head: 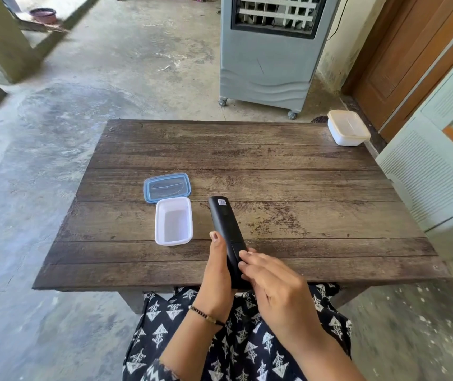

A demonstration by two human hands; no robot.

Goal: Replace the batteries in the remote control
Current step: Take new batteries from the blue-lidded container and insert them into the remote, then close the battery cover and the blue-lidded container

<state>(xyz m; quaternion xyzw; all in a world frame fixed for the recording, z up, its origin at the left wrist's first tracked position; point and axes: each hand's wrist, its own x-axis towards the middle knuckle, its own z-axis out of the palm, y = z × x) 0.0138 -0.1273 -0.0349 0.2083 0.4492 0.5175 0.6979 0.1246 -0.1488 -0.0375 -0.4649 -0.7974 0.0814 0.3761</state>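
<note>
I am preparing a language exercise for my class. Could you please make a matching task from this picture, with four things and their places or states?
Things:
1. black slim plastic remote control
2. blue-rimmed clear plastic lid
3. open white rectangular plastic tub
4. closed white square plastic box

Places or states:
a. far right table corner
b. held in both hands
c. empty, left of the remote
d. lying flat behind the tub

Pairs: 1-b, 2-d, 3-c, 4-a

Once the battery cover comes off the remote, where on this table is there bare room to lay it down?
The widest bare stretch of the table runs right of the remote up to the lidded white tub at the far right corner. The far left corner is bare too. It is crowded just left of the remote: open white container, blue lid.
</note>
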